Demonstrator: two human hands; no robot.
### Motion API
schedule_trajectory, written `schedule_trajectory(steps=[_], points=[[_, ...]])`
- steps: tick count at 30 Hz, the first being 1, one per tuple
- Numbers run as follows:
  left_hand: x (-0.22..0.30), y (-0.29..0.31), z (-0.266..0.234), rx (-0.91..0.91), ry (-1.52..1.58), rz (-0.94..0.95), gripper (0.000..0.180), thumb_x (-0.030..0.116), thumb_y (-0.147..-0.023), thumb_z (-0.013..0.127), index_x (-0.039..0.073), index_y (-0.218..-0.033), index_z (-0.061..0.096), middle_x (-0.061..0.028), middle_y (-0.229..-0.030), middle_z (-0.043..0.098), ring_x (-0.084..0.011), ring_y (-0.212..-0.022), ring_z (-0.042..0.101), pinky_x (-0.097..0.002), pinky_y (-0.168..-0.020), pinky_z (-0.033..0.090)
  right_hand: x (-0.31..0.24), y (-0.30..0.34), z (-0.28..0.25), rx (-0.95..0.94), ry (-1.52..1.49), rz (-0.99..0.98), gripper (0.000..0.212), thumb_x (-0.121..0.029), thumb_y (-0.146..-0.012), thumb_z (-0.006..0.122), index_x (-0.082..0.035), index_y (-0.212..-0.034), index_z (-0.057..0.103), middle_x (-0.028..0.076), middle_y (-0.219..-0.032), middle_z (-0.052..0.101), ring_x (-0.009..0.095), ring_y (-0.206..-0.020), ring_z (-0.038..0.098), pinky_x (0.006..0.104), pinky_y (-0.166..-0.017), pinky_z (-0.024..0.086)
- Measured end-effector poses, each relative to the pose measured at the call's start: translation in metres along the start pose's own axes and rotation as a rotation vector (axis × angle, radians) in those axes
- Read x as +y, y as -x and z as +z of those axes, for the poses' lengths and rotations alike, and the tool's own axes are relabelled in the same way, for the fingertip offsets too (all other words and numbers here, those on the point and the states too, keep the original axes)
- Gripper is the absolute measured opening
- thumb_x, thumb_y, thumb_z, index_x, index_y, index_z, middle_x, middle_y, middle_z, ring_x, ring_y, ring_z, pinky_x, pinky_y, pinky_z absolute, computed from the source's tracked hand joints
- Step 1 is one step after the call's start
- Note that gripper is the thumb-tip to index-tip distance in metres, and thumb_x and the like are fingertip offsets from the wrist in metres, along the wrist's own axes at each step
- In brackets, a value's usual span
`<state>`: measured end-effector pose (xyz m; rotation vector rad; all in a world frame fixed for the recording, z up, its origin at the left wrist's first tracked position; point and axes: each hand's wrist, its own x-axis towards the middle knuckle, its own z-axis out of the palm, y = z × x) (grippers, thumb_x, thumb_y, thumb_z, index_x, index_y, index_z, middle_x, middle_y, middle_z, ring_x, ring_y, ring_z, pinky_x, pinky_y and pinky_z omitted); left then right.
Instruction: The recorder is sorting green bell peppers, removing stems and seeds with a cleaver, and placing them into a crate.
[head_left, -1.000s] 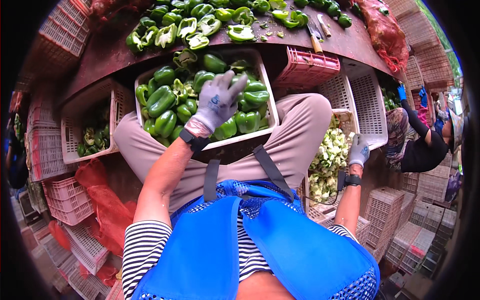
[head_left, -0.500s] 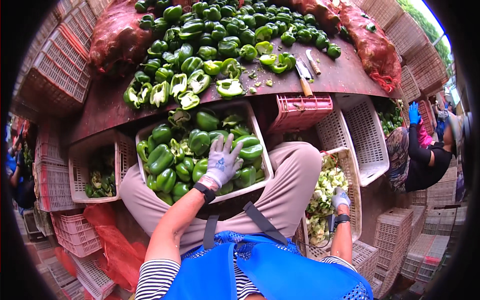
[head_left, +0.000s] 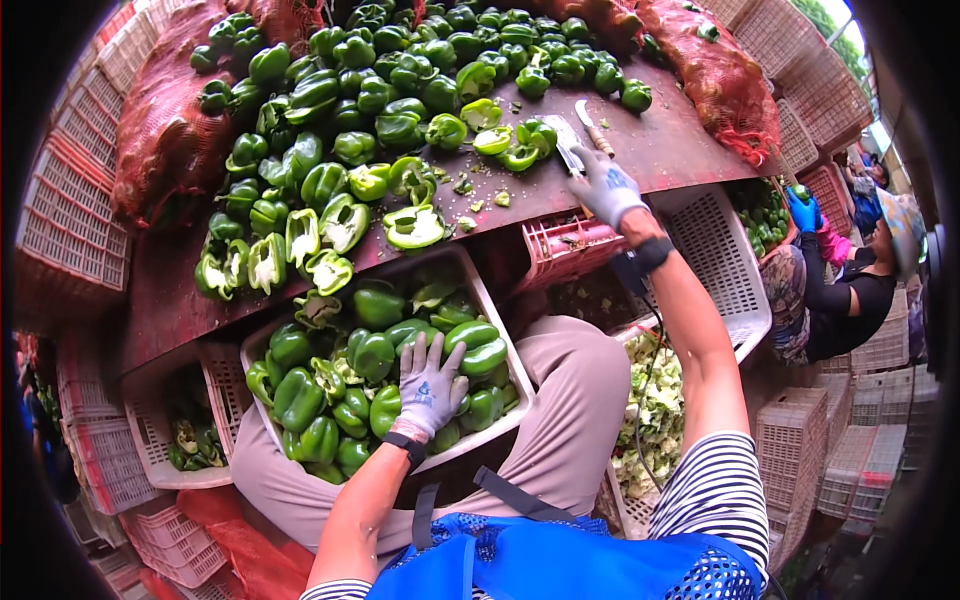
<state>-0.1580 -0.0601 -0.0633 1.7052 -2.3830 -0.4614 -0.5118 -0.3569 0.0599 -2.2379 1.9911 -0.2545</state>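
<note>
My left hand [head_left: 430, 388], in a grey-white glove, rests with fingers spread on green bell peppers [head_left: 298, 400] in a white crate [head_left: 508, 352] by my lap. My right hand [head_left: 608, 192], gloved alike, is at the table's near edge, its fingers closed over the handle of a broad-bladed knife [head_left: 566, 142]. Most of that handle is hidden beneath the hand; the blade points away from me. Just beyond lies a curved knife [head_left: 594, 128] with a wooden handle. Cut pepper halves [head_left: 414, 228] lie left of the knives, hollow sides showing.
Whole peppers [head_left: 400, 70] heap across the dark red table [head_left: 660, 130], between red mesh sacks [head_left: 170, 150]. A crate of pale pepper cores [head_left: 650, 400] stands by my right knee. Below the table are a pink crate [head_left: 565, 240] and a white crate [head_left: 735, 270]. A co-worker [head_left: 850, 310] sits at right.
My right hand has risen from the crate of cores to the broad knife on the table. My left hand stays on the peppers. The view has shifted, and the co-worker's blue-gloved hand now holds a pepper.
</note>
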Motion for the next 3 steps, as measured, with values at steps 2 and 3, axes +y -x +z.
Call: schedule_trajectory(steps=[2, 3], points=[[-0.006, -0.003, 0.008, -0.011, -0.028, 0.005, 0.071, 0.045, -0.09, 0.065, 0.024, -0.157, 0.053, -0.0185, -0.166, 0.039, -0.044, -0.159, 0.02, -0.0584, -0.13, 0.006, -0.022, -0.062, 0.007, -0.033, 0.058, 0.077, 0.07, -0.045, -0.094, 0.067, -0.024, -0.157, 0.045, 0.02, -0.148, 0.057, 0.038, -0.137, 0.057, 0.05, -0.111, 0.049], [-0.011, -0.008, 0.006, -0.008, -0.034, 0.006, 0.071, 0.045, -0.09, 0.065, 0.024, -0.157, 0.053, -0.0185, -0.166, 0.039, -0.044, -0.159, 0.02, -0.0584, -0.13, 0.006, -0.035, -0.084, 0.01, -0.072, 0.102, 0.115, 0.072, -0.046, -0.094, 0.067, -0.025, -0.158, 0.043, 0.02, -0.154, 0.053, 0.036, -0.141, 0.053, 0.0499, -0.112, 0.048]])
